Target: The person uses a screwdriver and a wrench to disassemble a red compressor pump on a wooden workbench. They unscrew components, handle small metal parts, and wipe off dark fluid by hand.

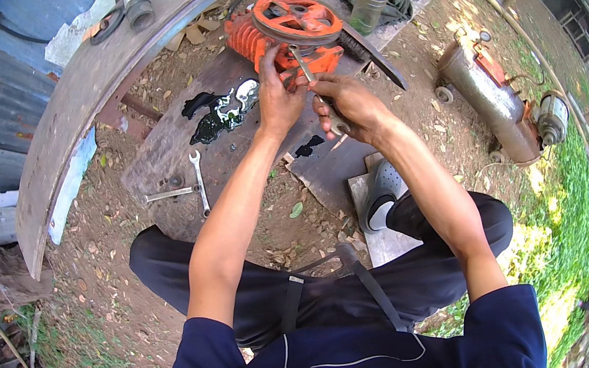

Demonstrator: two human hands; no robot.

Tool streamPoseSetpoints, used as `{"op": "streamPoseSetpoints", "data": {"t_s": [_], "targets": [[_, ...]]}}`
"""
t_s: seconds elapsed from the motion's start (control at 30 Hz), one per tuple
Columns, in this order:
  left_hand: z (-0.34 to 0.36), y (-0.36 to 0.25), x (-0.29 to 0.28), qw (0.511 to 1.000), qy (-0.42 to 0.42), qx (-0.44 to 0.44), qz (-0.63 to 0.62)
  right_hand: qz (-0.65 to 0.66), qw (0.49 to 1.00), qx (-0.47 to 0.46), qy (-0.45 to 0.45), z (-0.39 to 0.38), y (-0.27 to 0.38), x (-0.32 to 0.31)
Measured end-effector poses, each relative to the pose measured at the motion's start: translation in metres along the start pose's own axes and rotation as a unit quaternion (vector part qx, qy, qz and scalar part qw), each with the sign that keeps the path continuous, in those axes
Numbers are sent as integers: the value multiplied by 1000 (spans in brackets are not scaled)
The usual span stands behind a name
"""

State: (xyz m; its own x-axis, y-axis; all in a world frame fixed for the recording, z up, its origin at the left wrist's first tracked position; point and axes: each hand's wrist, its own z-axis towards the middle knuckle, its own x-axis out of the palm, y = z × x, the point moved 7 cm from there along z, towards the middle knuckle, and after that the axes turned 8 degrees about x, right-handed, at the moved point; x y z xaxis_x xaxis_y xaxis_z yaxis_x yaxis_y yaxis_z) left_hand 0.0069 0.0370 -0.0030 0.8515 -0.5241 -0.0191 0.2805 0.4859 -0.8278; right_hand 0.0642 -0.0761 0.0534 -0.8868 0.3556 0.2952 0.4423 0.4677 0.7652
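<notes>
An orange air compressor pump (248,40) with finned sides lies on a wooden board, its spoked pulley wheel (316,19) facing up. My left hand (278,100) is closed against the near side of the pump, below the wheel; its fingertips are partly hidden there. In my right hand (353,106) is a metal wrench (303,66), gripped along its shaft. The wrench's far end meets the pump just under the wheel rim, and its near end sticks out below my fingers. Which bolt it touches, if any, cannot be made out.
Dark oil (214,124) pools on the board (156,166), near two loose wrenches (200,178). Behind the pump are a brush (374,56) and a blue-capped bottle (372,0). A curved wooden bench (65,103) stands left; a rusty air tank (487,104) lies right.
</notes>
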Motion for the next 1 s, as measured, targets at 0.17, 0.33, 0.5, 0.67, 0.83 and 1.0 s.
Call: {"op": "streamPoseSetpoints", "data": {"t_s": [0.17,0.33,0.5,0.67,0.83,1.0], "targets": [[2,-8,2,986,-34,94,135,-26,999,19,-4,2,16,-17],[3,-25,0,966,-75,163,185,-60,998,14,11,7,15,-33],[3,-25,-1,966,-88,143,196,-164,985,-7,-52,6,28,-48],[8,-22,19,968,-83,122,201,-212,975,-20,-62,-2,41,-62],[27,-2,56,959,-148,95,223,-228,968,-21,-105,-12,53,-73],[20,-6,48,946,-100,148,271,-256,959,-51,-113,-28,54,-97]]}}
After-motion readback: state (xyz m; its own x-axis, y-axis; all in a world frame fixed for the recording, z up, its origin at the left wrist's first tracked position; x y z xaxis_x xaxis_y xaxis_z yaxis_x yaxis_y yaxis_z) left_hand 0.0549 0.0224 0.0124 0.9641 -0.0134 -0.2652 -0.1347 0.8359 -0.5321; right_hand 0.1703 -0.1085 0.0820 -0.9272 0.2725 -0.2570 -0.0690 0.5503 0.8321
